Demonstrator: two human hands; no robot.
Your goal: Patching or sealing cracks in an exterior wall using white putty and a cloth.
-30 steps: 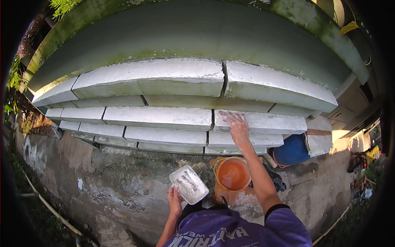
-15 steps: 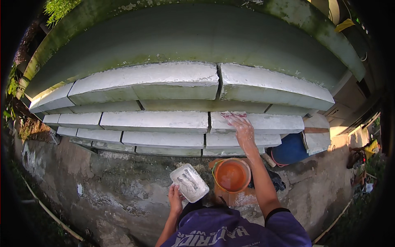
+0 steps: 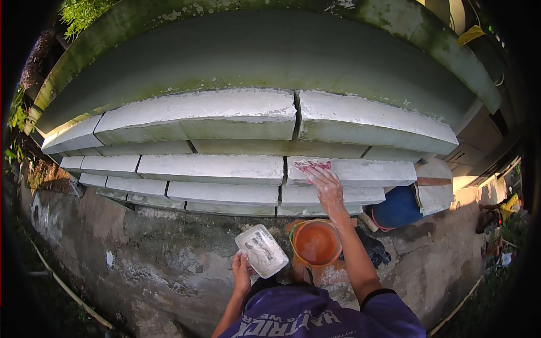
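A red, white-smeared pad (image 3: 313,164) lies under the fingertips of my right hand (image 3: 327,186), which presses it onto the white-coated top of a middle-tier block (image 3: 376,170), just right of a dark joint. The hand is dusted with white. Low at the centre, my left hand (image 3: 242,266) grips the edge of a white rectangular tray (image 3: 261,250) smeared with white paste. Right of the tray, below the tiers, an orange bucket (image 3: 311,241) holds cloudy liquid.
The green-stained curved wall (image 3: 253,56) rises above the stepped blocks. A blue barrel (image 3: 394,211) with a pale board (image 3: 437,200) stands at the right, near a black plastic bag (image 3: 375,248). The stained concrete floor (image 3: 129,259) has a pipe (image 3: 70,293) along its left edge.
The red pad shows more now. My right hand and pad have shifted slightly left along the block since half a second ago. My left hand still holds the tray.
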